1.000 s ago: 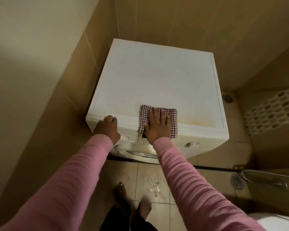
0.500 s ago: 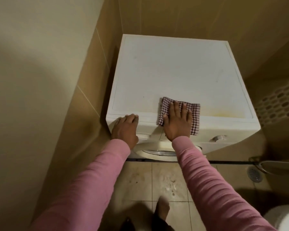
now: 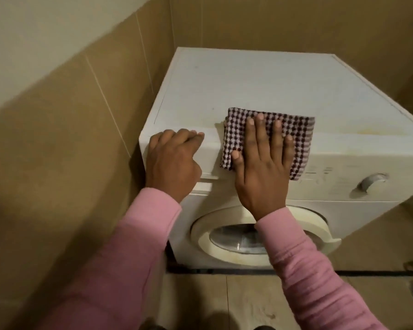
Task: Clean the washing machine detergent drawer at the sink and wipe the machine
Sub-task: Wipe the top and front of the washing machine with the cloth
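Observation:
A white front-loading washing machine (image 3: 260,86) stands in a tiled corner. A folded dark-and-white checked cloth (image 3: 298,136) is draped over the machine's front top edge. My right hand (image 3: 262,160) lies flat on the cloth with fingers straight and spread, pressing it against the edge and the control panel. My left hand (image 3: 172,158) rests on the front left corner of the machine, over the drawer's place, with its fingers bent over the top edge. The detergent drawer front is mostly hidden under my left hand.
A round control knob (image 3: 372,182) sits at the right of the panel. The round door (image 3: 260,236) is below my arms. Tan tiled walls (image 3: 93,103) close in on the left and behind. Tiled floor (image 3: 236,303) lies in front.
The view has come lower and closer to the machine, so its door now shows. My right hand with the cloth has shifted slightly down over the front edge. My left hand stays at the left corner.

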